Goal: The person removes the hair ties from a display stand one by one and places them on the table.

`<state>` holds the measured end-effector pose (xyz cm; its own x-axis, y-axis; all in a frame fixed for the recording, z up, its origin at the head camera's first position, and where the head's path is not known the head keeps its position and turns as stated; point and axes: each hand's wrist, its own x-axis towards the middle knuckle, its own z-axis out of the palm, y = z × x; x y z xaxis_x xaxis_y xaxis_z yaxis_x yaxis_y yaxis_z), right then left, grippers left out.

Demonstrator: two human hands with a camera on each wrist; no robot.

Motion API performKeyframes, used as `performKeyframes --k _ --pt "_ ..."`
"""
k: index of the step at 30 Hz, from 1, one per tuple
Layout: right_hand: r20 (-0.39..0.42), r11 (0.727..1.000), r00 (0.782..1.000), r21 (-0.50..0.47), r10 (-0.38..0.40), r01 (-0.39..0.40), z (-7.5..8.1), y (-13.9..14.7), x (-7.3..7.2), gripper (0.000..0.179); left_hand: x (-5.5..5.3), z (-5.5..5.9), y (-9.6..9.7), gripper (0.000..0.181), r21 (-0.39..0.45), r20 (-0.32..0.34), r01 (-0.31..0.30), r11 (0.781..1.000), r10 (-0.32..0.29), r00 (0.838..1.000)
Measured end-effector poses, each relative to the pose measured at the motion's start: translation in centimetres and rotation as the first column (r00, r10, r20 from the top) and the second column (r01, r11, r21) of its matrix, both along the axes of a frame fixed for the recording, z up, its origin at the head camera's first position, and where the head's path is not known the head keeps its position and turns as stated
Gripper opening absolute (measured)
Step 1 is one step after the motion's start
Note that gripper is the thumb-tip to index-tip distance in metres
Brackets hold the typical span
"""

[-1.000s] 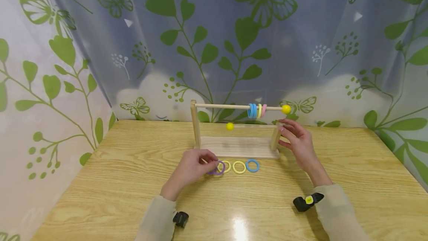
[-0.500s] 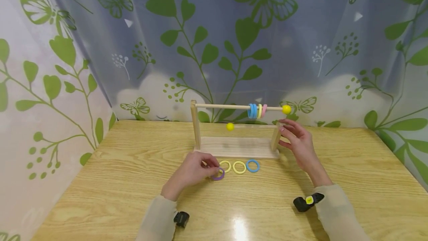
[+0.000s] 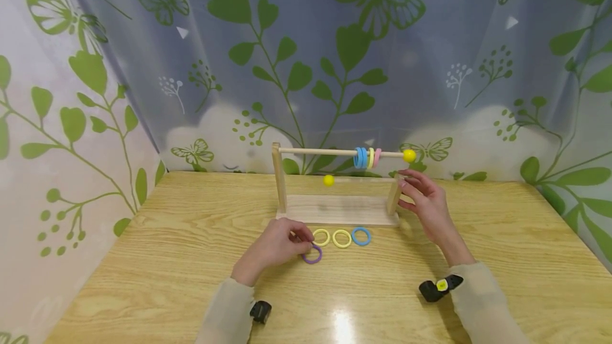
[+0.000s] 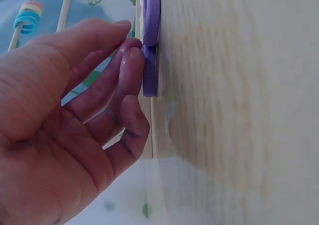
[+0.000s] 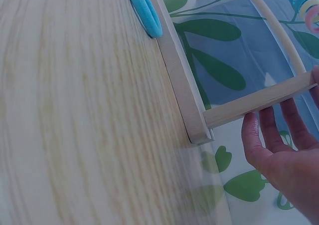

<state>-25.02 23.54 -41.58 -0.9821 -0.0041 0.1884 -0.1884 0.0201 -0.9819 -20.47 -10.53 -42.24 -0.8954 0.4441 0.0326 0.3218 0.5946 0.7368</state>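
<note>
In the head view my left hand (image 3: 277,246) is low over the table, fingertips at a purple ring (image 3: 312,255). The left wrist view has two purple rings (image 4: 151,16) on the tabletop; my bent fingertips touch the nearer one, and the thumb is apart from it. My right hand (image 3: 426,203) grips the short upright post (image 5: 259,103) of a wooden stand (image 3: 341,211), thumb on one side and fingers on the other. The stand's upper rod (image 3: 317,151) carries blue rings (image 3: 359,158), a yellow ring (image 3: 370,158) and a pink ring (image 3: 377,157).
Two yellow rings (image 3: 341,239) and a blue ring (image 3: 361,236) lie in a row before the stand. Yellow balls cap both rods, the upper ball (image 3: 409,156) at right and the lower ball (image 3: 328,180) at left. A patterned curtain (image 3: 306,68) hangs behind the table (image 3: 373,291).
The purple ring at my left hand has shifted toward me, off the yellow ring it overlapped. My left hand dropped slightly; my right hand keeps its grip on the post.
</note>
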Motion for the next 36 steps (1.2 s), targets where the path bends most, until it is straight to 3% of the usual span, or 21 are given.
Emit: performKeyframes --k 8,15,22,36 --pt "0.002 1.000 1.000 -0.003 0.006 -0.006 0.0 0.0 0.0 0.039 0.0 0.3 -0.2 0.004 0.018 -0.016 -0.037 0.999 0.038 0.999" --pt "0.003 1.000 1.000 -0.001 0.006 -0.006 0.0 0.1 0.0 0.039 -0.1 1.4 -0.8 0.007 0.085 -0.026 -0.101 0.991 0.103 0.994" --pt "0.009 1.000 1.000 0.012 0.000 0.000 -0.1 0.1 0.0 0.041 -0.1 2.5 -0.9 0.011 0.133 -0.089 -0.132 0.982 0.145 0.985" --pt "-0.016 1.000 1.000 -0.005 0.005 -0.005 0.0 0.0 0.0 0.040 -0.2 4.3 -1.1 0.013 0.258 -0.219 -0.134 0.957 0.193 0.956"
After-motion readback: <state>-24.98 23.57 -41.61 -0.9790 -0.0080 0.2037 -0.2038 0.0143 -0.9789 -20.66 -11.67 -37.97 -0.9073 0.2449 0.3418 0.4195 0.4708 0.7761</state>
